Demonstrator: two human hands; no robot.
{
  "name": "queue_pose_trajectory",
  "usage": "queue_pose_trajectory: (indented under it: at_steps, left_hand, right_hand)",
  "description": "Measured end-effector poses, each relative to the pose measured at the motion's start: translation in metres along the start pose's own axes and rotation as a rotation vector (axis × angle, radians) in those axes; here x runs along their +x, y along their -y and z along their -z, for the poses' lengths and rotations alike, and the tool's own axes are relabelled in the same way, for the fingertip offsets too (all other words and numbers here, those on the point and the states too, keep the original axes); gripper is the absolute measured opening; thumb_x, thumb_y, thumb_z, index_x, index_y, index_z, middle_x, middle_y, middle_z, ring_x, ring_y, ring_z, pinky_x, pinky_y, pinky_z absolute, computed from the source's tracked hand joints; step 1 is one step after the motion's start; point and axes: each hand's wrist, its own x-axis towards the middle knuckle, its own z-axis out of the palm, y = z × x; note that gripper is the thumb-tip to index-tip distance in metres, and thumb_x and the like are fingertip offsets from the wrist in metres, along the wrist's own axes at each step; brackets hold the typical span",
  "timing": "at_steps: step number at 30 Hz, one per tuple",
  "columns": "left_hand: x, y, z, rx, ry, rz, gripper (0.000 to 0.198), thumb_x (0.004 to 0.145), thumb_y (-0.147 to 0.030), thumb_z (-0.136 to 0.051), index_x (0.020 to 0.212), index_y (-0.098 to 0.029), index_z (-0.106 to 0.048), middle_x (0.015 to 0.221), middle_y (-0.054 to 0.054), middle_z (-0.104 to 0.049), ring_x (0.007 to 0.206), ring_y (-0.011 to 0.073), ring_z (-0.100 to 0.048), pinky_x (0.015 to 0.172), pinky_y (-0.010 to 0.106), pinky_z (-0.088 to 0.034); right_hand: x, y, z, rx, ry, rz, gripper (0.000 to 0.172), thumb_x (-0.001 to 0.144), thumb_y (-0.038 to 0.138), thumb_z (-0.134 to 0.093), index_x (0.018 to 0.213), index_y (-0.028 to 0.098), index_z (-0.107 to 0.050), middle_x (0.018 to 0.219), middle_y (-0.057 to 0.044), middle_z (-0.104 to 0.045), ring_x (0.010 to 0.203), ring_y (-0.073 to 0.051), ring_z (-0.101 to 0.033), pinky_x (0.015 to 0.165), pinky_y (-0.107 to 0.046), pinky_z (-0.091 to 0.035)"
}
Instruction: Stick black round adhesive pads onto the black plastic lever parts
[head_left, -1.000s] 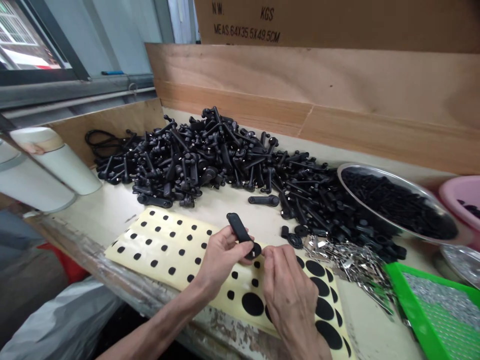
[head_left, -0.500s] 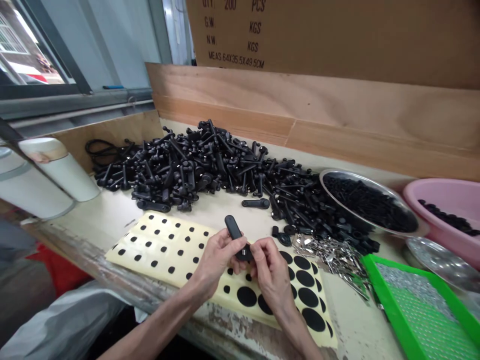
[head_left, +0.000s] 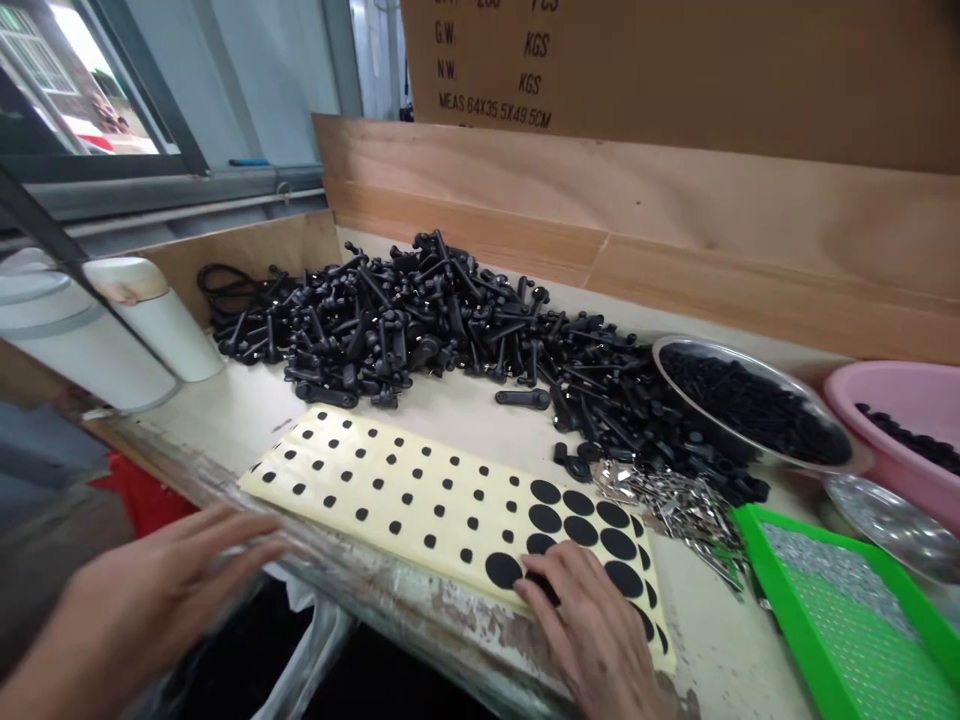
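Observation:
My right hand (head_left: pixel 585 620) is over the lower edge of a pale yellow backing sheet (head_left: pixel 300 455). Its thumb and forefinger close at the left edge of a round black sticker (head_left: pixel 543 586), which the fingers partly cover. Just left of them lies another large round sticker (head_left: pixel 503 571). Small black dots and several large black circles cover the rest of the sheet. Blurred by motion, my left hand (head_left: pixel 157 590) is off the front edge of the table at lower left, fingers stretched out and nothing visible in them. The black handle is not seen in either hand.
Behind the sheet rises a heap of black handles (head_left: pixel 420 310), with one single handle (head_left: pixel 523 399) in front. Metal clips (head_left: pixel 675 505), a steel bowl (head_left: pixel 750 400), a pink basin (head_left: pixel 900 385) and a green tray (head_left: pixel 795 620) stand right. White bottles (head_left: pixel 161 320) stand left.
The black handle that both hands held has gone from view. My left hand has swung away to the lower left, and my right hand has come down onto the sheet's large circles.

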Motion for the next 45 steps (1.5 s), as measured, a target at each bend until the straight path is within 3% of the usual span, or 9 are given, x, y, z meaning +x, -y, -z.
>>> queue_pose_trajectory:
  at_steps: [4,8,15,22,28,32,38,41,45]
  left_hand:
    - [0.004,-0.075,-0.068,-0.077,0.146,-0.541,0.029,0.084,-0.026,-0.062,0.112,-0.032,-0.063,0.123,0.003,-0.06,0.109,0.0248,-0.055,0.093,0.038,-0.044]
    - [0.012,-0.125,-0.116,-0.024,0.204,-0.709,0.043,0.079,-0.037,-0.069,0.119,-0.026,-0.056,0.116,0.008,-0.059,0.103,0.0283,-0.052,0.091,0.048,-0.039]
    - [0.01,-0.118,-0.123,0.02,0.222,-0.705,0.043,0.085,-0.036,-0.062,0.124,-0.024,-0.05,0.121,0.007,-0.056,0.108,0.0279,-0.048,0.095,0.049,-0.032]
    - [0.008,-0.122,-0.119,-0.003,0.188,-0.707,0.026,0.087,-0.025,-0.059,0.113,-0.024,-0.054,0.122,0.007,-0.056,0.11,0.0274,-0.049,0.101,0.051,-0.032]
    - [0.015,-0.117,-0.109,-0.399,0.22,-0.493,0.035,0.08,-0.015,-0.061,0.114,-0.02,-0.054,0.11,0.009,-0.063,0.104,0.0243,-0.052,0.088,0.039,-0.045]
    - [0.032,-0.127,-0.097,-0.674,0.351,-0.258,0.011,0.082,-0.014,-0.056,0.077,-0.021,-0.062,0.096,0.004,-0.067,0.107,0.0221,-0.053,0.092,0.038,-0.04]
    - [0.059,-0.144,-0.083,-1.012,0.437,0.178,0.019,0.081,-0.032,-0.06,0.068,-0.018,-0.061,0.102,0.005,-0.064,0.098,0.0229,-0.053,0.087,0.037,-0.039]
    - [0.066,-0.151,-0.082,-1.103,0.455,0.228,0.021,0.078,-0.035,-0.062,0.067,-0.017,-0.06,0.095,0.004,-0.064,0.082,0.0184,-0.052,0.079,0.032,-0.039]
    - [0.072,-0.16,-0.086,-1.125,0.461,0.203,0.02,0.077,-0.033,-0.062,0.067,-0.016,-0.062,0.082,0.003,-0.062,0.074,0.0157,-0.048,0.072,0.028,-0.037]
  right_hand:
    - [-0.007,0.004,-0.015,-0.065,-0.007,-0.019,0.012,0.094,0.026,-0.048,0.093,0.023,-0.059,0.08,-0.003,-0.059,0.073,-0.02,-0.059,0.064,-0.031,-0.048]
    - [-0.006,0.007,-0.022,-0.024,0.012,-0.127,0.013,0.093,0.025,-0.048,0.084,0.024,-0.057,0.079,-0.002,-0.058,0.074,-0.019,-0.058,0.067,-0.032,-0.048]
    - [-0.012,0.007,-0.026,0.069,-0.067,-0.184,0.01,0.091,0.026,-0.049,0.096,0.023,-0.057,0.091,-0.005,-0.058,0.082,-0.019,-0.061,0.071,-0.03,-0.051]
    - [-0.004,0.012,-0.023,0.091,-0.011,-0.177,0.01,0.083,0.02,-0.055,0.074,0.023,-0.057,0.082,-0.002,-0.061,0.076,-0.019,-0.061,0.066,-0.03,-0.048]
    - [0.0,0.018,-0.007,0.397,0.082,-0.288,0.01,0.078,0.023,-0.058,0.068,0.024,-0.058,0.082,0.0,-0.061,0.078,-0.018,-0.061,0.068,-0.028,-0.048]
    - [0.006,0.021,-0.003,0.648,-0.024,-0.411,0.017,0.079,0.034,-0.058,0.066,0.023,-0.059,0.078,-0.001,-0.058,0.071,-0.017,-0.058,0.064,-0.026,-0.048]
    - [0.026,0.012,-0.003,0.769,-0.278,-0.611,0.042,0.085,0.045,-0.058,0.119,0.02,-0.06,0.092,-0.006,-0.061,0.081,-0.018,-0.062,0.071,-0.029,-0.052]
    - [0.037,0.007,0.005,0.733,-0.217,-0.546,0.03,0.082,0.047,-0.06,0.093,0.02,-0.069,0.083,-0.003,-0.062,0.072,-0.017,-0.058,0.066,-0.027,-0.049]
    - [0.049,0.002,0.015,0.705,-0.147,-0.442,0.025,0.082,0.04,-0.06,0.066,0.02,-0.062,0.066,0.001,-0.056,0.063,-0.015,-0.051,0.059,-0.025,-0.042]
